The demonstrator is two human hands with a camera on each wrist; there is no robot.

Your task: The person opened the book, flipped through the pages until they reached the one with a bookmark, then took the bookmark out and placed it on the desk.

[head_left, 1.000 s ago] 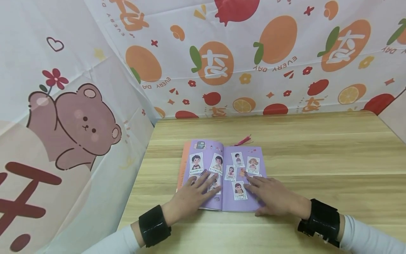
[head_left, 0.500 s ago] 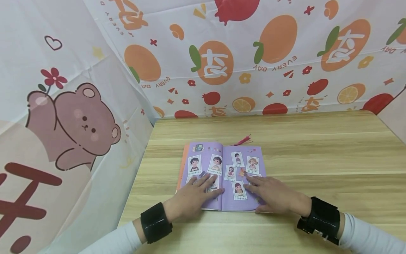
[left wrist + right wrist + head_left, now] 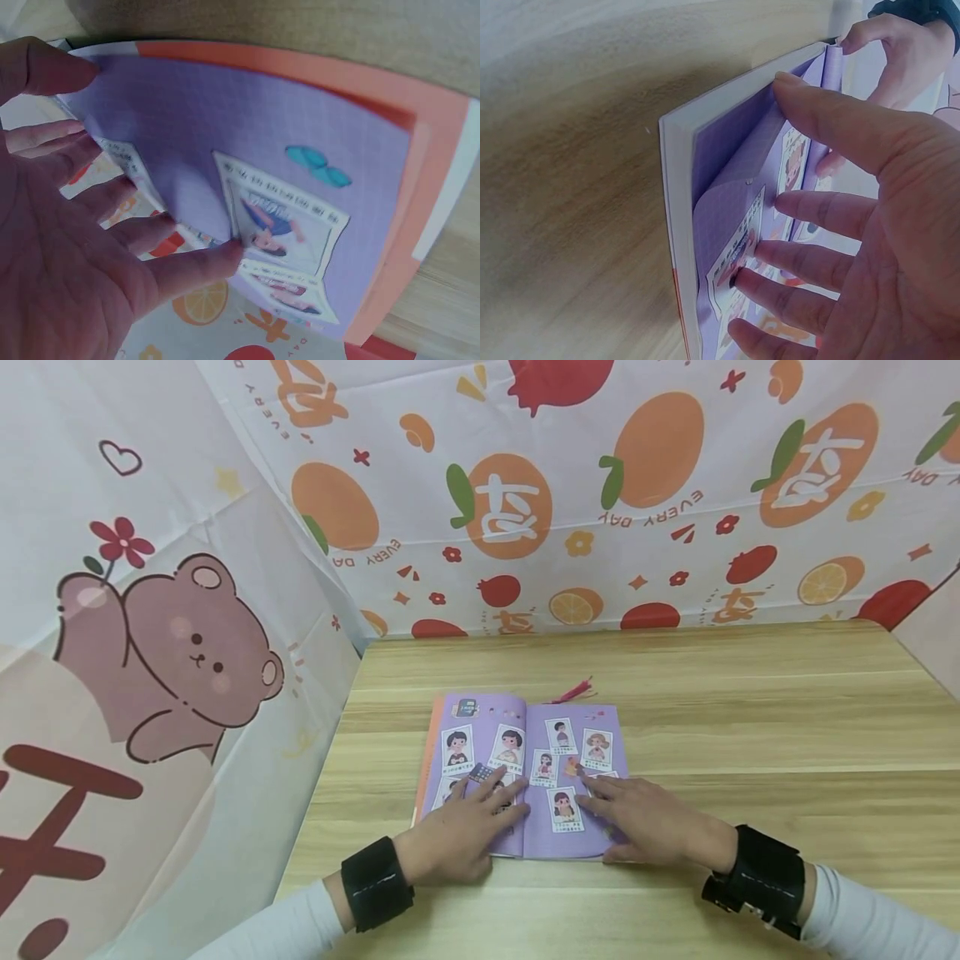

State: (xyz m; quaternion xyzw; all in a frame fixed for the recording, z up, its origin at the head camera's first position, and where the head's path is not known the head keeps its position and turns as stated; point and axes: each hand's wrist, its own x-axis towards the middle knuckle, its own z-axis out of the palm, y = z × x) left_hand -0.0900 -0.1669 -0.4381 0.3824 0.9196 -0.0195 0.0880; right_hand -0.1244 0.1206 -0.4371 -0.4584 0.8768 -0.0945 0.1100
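An open book point(image 3: 540, 718) with purple pages of cartoon portraits lies on the table. My left hand point(image 3: 457, 831) rests on the lower part of the left page, fingers spread towards the spine. On the right page lies my right hand point(image 3: 648, 818), its fingers nearly straight and its thumb at the bottom edge. The right wrist view shows a curled page point(image 3: 739, 169) lifting beside the right thumb point(image 3: 817, 112). In the left wrist view the left thumb point(image 3: 64, 71) reaches the bottom edge of the purple page point(image 3: 180, 112). Both hands hide some of the portraits.
A pink tassel point(image 3: 573, 691) sticks out past the book's top edge. The wooden table point(image 3: 750, 718) extends to the right, with a fruit-print cloth point(image 3: 577, 460) behind it. A bear-print cloth point(image 3: 202, 643) hangs at the left. Black bands point(image 3: 375, 885) wrap both wrists.
My left hand has slid a little right and towards me, uncovering more of the left page. That page lies slightly farther left and lower. My right hand stays almost where it was.
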